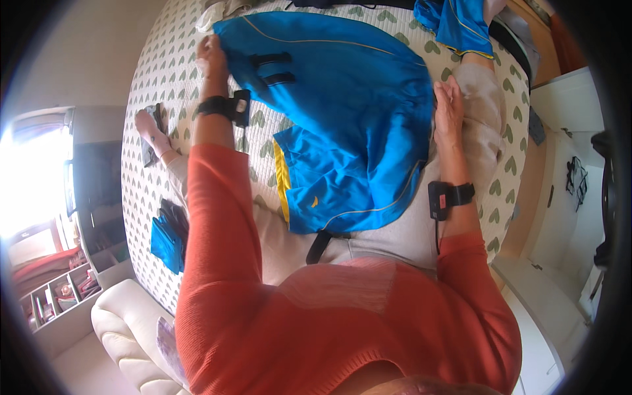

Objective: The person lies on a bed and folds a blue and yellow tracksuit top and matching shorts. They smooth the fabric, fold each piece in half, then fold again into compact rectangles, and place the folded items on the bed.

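Note:
A blue sports garment [340, 98] with thin pale piping lies spread over the bed and across my lap. Its yellow lining [282, 182] shows at the near-left edge, and a small yellow mark [314, 201] sits close by. Two dark strips [273, 68] cross its far-left part. My left hand [212, 57], slightly blurred, is at the garment's far-left corner; whether the fingers pinch the cloth is unclear. Along the right edge, beside my knee, my right hand [448, 111] has its fingers extended and apart, with nothing held.
The bed bears a quilted cover with green hearts [493, 215]. More blue cloth with yellow trim [466, 29] lies at the far right. Folded dark and blue clothes [168, 237] are on the left. A white cabinet [558, 256] stands at the right, a padded cream headboard [126, 316] near left.

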